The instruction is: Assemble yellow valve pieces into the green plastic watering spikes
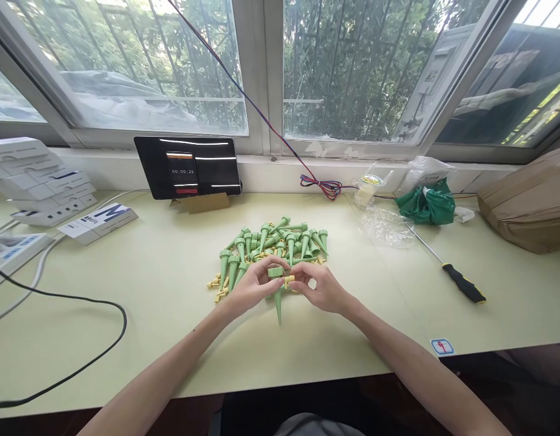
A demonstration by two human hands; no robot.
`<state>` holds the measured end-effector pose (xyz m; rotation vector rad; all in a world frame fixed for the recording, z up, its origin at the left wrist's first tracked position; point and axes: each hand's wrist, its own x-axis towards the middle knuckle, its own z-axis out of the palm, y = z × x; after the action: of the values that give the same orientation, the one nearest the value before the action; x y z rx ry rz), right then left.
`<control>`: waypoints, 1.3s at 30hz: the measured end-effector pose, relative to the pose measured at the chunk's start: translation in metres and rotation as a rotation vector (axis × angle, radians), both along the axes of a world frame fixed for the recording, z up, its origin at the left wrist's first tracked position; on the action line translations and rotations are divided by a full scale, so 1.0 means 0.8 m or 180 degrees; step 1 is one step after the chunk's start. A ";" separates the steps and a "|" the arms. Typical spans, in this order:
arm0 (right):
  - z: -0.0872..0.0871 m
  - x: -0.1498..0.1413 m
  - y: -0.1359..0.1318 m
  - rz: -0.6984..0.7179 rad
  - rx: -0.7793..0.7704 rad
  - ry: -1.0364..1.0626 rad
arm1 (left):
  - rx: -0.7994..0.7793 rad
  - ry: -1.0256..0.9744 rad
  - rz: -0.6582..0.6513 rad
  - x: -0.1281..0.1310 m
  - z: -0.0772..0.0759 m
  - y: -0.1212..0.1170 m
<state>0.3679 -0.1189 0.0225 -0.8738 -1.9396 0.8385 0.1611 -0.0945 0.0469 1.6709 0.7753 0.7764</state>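
Note:
My left hand [255, 283] is closed around the capped top of a green plastic plant watering spike [278, 303], whose tapered tip points down toward the table edge. Between the thumb and finger of my right hand [320, 286] is a small yellow plastic valve [289, 279], held close against the spike's side just under the cap. Whether the valve sits in the spike I cannot tell. Just beyond both hands lies a heap of similar green spikes [291, 242], with small yellow valves [221, 293] scattered among them and at the heap's left edge.
A tablet [216, 166] with a running timer leans on a cardboard stand [202, 203]. White boxes [100, 223] and a black cable [80, 297] lie left. To the right are a screwdriver [464, 283], clear plastic wrap [388, 227], a green bag [427, 204] and a brown package [529, 200].

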 end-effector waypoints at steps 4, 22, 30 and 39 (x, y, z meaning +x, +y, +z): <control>-0.003 -0.002 0.001 -0.0011 0.0083 0.0049 | 0.0073 0.0043 0.0013 -0.001 -0.001 0.000; -0.002 -0.001 0.002 0.0011 0.0010 -0.0008 | 0.0069 0.0173 0.0003 -0.002 -0.004 0.001; -0.004 -0.001 0.002 -0.0044 0.0060 -0.0268 | 0.0017 0.0139 -0.0081 -0.001 -0.005 0.000; -0.003 0.000 0.003 0.0053 0.0012 0.0066 | 0.0105 0.0056 0.0049 -0.001 -0.004 0.001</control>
<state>0.3678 -0.1169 0.0198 -0.8447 -1.9323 0.8501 0.1600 -0.0938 0.0440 1.7050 0.7923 0.7897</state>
